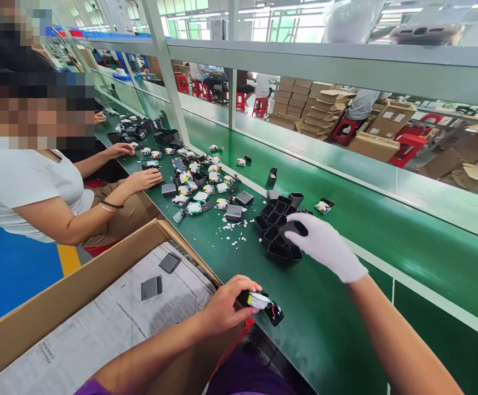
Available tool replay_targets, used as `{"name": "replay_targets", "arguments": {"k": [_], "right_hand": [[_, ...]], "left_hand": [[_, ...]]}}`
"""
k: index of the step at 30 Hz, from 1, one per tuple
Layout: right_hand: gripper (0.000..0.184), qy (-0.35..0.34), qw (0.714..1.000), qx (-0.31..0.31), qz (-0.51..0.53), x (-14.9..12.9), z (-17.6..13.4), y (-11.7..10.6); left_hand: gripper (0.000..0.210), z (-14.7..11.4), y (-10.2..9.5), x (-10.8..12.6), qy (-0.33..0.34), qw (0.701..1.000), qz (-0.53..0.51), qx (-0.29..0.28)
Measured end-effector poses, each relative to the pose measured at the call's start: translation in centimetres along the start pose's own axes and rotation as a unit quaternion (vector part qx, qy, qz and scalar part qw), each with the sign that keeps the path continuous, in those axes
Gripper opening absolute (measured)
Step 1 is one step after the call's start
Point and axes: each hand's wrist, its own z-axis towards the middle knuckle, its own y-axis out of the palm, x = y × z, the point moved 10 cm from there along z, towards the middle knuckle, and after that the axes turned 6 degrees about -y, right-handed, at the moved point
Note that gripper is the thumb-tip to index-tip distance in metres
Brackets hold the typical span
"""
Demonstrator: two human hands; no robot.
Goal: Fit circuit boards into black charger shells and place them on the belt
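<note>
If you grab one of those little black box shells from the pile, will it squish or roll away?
Probably neither. The hollow black plastic shells look square-sided and thin-walled, so one likely feels light and stiff, and would slide rather than roll on the smooth green belt. The white-gloved right hand rests on the pile; a nudge may scatter its loose neighbours.

left hand (222, 307) clenched, gloved right hand (325, 244) outstretched

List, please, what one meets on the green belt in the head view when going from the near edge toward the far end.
Left hand holding a small black part with a white piece → gloved right hand on a cluster of black open housings → white crumbs → scattered small coloured assemblies → co-worker's hands → black trays.
</note>
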Motion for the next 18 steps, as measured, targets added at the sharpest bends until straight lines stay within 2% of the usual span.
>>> {"name": "replay_targets", "arguments": {"k": [2,4,6,8,10,13,14,15,18], "right_hand": [[0.027,0.007,1.000,-0.023,-0.014,2.0,-3.9,0.4],[0.025,0.065,0.996,-0.054,-0.037,4.6,-6.9,1.4],[0.026,0.123,0.985,-0.100,-0.063,6.6,-8.8,2.6],[0.027,0.141,0.976,-0.144,-0.081,7.0,-9.2,3.5],[0.031,0.116,0.980,-0.129,-0.103,5.7,-7.8,3.2],[0.043,0.013,0.990,-0.052,-0.129,1.1,-3.0,2.4],[0.044,-0.033,0.989,-0.067,-0.129,-0.8,-1.2,3.2],[0.045,-0.076,0.981,-0.111,-0.137,-2.5,0.6,4.8],[0.055,-0.123,0.969,-0.165,-0.141,-5.3,5.4,7.9]], "left_hand": [[0.027,0.6,0.6,-0.9,-0.011,1.000,-0.028,-0.006],[0.026,1.2,1.3,-1.9,-0.031,0.998,-0.050,-0.018],[0.027,1.6,1.8,-3.0,-0.063,0.996,-0.060,-0.035],[0.028,1.7,2.2,-3.9,-0.095,0.992,-0.065,-0.051],[0.028,1.6,2.2,-4.3,-0.110,0.990,-0.075,-0.055],[0.028,1.3,2.0,-4.8,-0.129,0.987,-0.087,-0.048],[0.027,1.3,1.9,-4.9,-0.135,0.986,-0.087,-0.047],[0.027,1.2,1.8,-5.1,-0.140,0.986,-0.084,-0.045],[0.028,1.2,1.5,-5.2,-0.142,0.986,-0.077,-0.036]]}}
